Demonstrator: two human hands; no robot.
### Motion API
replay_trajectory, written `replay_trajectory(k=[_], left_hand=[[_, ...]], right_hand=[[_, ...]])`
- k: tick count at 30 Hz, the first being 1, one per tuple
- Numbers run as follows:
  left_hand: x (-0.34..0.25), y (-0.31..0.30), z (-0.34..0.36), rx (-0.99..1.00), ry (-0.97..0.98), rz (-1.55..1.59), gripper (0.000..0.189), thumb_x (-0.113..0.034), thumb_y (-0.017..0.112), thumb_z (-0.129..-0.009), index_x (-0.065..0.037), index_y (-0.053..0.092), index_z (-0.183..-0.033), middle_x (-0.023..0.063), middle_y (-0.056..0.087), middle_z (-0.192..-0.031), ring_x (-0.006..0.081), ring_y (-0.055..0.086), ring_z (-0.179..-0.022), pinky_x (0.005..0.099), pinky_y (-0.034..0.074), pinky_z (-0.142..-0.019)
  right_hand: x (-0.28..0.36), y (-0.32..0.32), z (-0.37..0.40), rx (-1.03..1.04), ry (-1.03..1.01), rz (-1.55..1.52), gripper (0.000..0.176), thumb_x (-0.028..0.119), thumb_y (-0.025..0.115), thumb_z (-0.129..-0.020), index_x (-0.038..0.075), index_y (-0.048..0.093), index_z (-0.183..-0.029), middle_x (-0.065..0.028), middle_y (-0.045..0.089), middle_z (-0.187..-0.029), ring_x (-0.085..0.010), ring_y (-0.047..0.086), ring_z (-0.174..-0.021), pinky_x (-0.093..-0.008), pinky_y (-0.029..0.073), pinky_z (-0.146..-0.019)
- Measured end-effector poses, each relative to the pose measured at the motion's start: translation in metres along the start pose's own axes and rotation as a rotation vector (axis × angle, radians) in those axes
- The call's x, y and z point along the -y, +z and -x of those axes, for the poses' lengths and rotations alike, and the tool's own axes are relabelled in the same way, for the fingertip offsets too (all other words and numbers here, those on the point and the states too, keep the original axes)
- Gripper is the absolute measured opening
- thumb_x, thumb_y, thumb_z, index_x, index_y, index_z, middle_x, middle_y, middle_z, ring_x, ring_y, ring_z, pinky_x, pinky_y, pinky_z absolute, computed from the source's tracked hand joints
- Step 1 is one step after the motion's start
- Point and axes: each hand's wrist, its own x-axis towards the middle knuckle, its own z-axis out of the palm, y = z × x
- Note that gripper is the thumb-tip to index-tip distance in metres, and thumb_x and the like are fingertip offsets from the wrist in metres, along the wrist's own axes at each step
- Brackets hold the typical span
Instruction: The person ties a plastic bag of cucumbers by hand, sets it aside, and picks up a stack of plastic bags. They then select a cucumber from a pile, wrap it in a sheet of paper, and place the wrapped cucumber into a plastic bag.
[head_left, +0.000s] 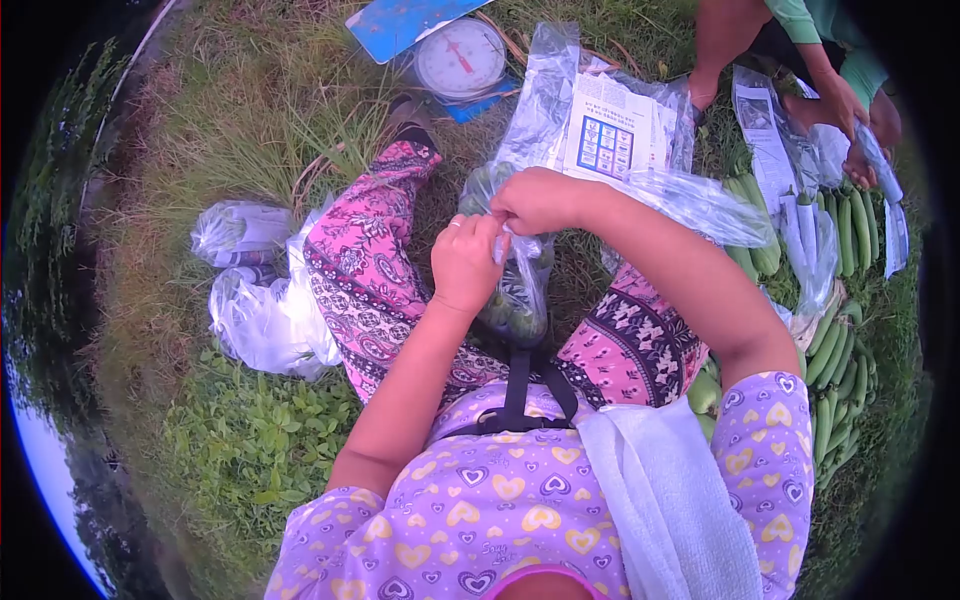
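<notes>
A clear plastic bag with green vegetables inside sits between my knees. At its gathered top, my left hand is closed, fingers pinching the plastic. Against it, my right hand is also closed on the same bag top, its fingertips partly hidden behind the knuckles. Just beyond my hands, more clear plastic covers round green produce. Printed newspaper sheets lie on plastic past my right hand.
A dial scale stands ahead. Filled plastic bags lie to the left. Long green vegetables are piled at right. Another person's hands hold a wrapped bundle at upper right. A white towel hangs over my shoulder.
</notes>
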Motion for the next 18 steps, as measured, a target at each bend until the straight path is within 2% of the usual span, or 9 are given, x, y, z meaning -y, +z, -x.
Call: replay_trajectory(k=[3, 7, 9, 13, 18], left_hand=[[-0.003, -0.003, -0.003, 0.05, 0.038, -0.099, 0.016, -0.016, 0.066, -0.077, -0.005, 0.056, -0.07, 0.0111, 0.061, -0.067, 0.03, 0.061, -0.069, 0.0388, 0.05, -0.064], [-0.005, 0.002, 0.006, 0.123, 0.041, -0.108, 0.018, -0.016, 0.063, -0.077, -0.005, 0.058, -0.065, 0.01, 0.061, -0.064, 0.0277, 0.061, -0.068, 0.0389, 0.051, -0.061], [-0.011, -0.002, 0.01, 0.187, 0.032, -0.117, 0.019, -0.015, 0.062, -0.08, -0.004, 0.058, -0.065, 0.0124, 0.061, -0.064, 0.0296, 0.061, -0.067, 0.0396, 0.05, -0.062], [-0.018, 0.001, 0.019, 0.261, 0.041, -0.134, 0.021, -0.016, 0.062, -0.081, -0.004, 0.058, -0.064, 0.0128, 0.062, -0.064, 0.0295, 0.061, -0.066, 0.04, 0.05, -0.06], [-0.021, 0.002, 0.025, 0.249, 0.085, -0.075, 0.02, -0.015, 0.062, -0.081, -0.005, 0.058, -0.064, 0.0115, 0.06, -0.061, 0.0282, 0.061, -0.066, 0.0393, 0.049, -0.059]], right_hand=[[-0.001, 0.003, -0.002, -0.052, -0.034, -0.044, 0.014, 0.012, 0.059, -0.069, 0.004, 0.064, -0.08, -0.0144, 0.064, -0.077, -0.035, 0.062, -0.077, -0.0437, 0.048, -0.069], [-0.007, 0.009, -0.016, -0.017, -0.101, -0.05, 0.016, 0.011, 0.06, -0.067, 0.004, 0.065, -0.08, -0.0135, 0.065, -0.077, -0.0343, 0.062, -0.076, -0.0432, 0.049, -0.069], [-0.011, 0.012, -0.018, -0.026, -0.124, -0.055, 0.016, 0.011, 0.059, -0.066, 0.004, 0.065, -0.079, -0.0131, 0.065, -0.077, -0.0338, 0.062, -0.075, -0.0428, 0.049, -0.069], [-0.017, 0.012, -0.023, 0.014, -0.115, -0.06, 0.014, 0.01, 0.06, -0.066, 0.005, 0.066, -0.077, -0.0126, 0.065, -0.075, -0.0327, 0.063, -0.074, -0.0426, 0.049, -0.067], [-0.02, 0.011, -0.02, 0.059, -0.075, -0.065, 0.012, 0.011, 0.061, -0.066, 0.008, 0.068, -0.075, -0.0126, 0.066, -0.072, -0.0322, 0.063, -0.071, -0.0425, 0.049, -0.066]])
